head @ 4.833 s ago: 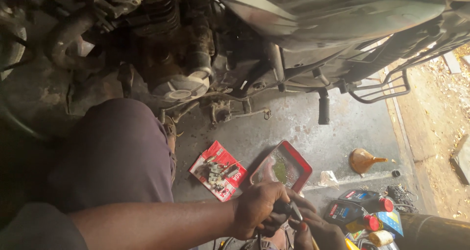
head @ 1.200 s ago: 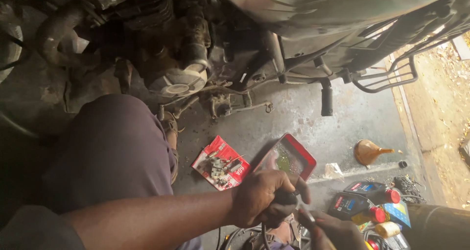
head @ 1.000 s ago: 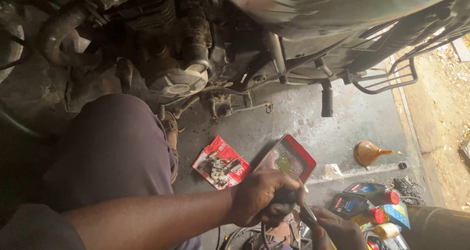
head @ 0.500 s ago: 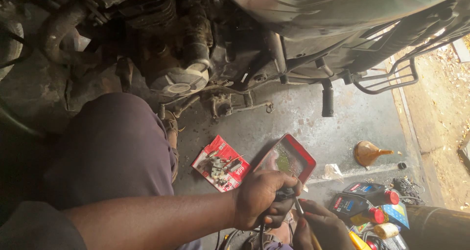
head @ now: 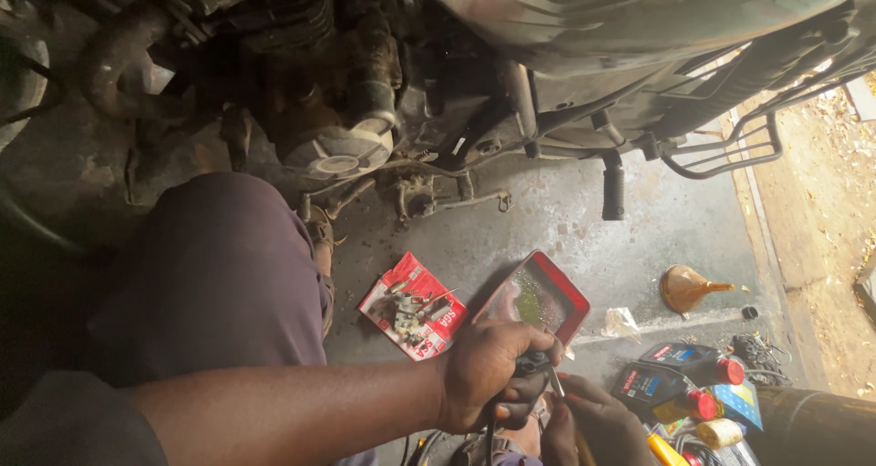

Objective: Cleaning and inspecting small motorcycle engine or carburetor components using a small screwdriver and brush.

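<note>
Two hands are at work low down by the person's knee. The left hand point(head: 488, 375) is closed in a fist around a dark-handled tool point(head: 532, 365), its thin metal tip poking out toward the other hand. The right hand point(head: 584, 425) sits just below and to the right of it, fingers curled up against that tip; whether it pinches something small there I cannot tell, since the spot is dim and partly cut off by the bottom edge.

Just above the left hand's knuckles lies one red tray point(head: 538, 294) with a greenish, wet-looking inside. To the left of that, near the wrist side, one flat red packet point(head: 412, 307) lies on the concrete floor point(head: 657, 238) with a small heap of metal bits on top, too many and too small to count.

To the right of the right hand stand two dark bottles with red caps point(head: 680, 379), close together, and one blue box point(head: 739, 402) just beyond them. Further up and to the right, well apart from both hands, lies one brown funnel point(head: 689, 288) on its side.

Above everything hangs one motorcycle point(head: 383, 92), with one black footpeg point(head: 613, 190) pointing down.
</note>
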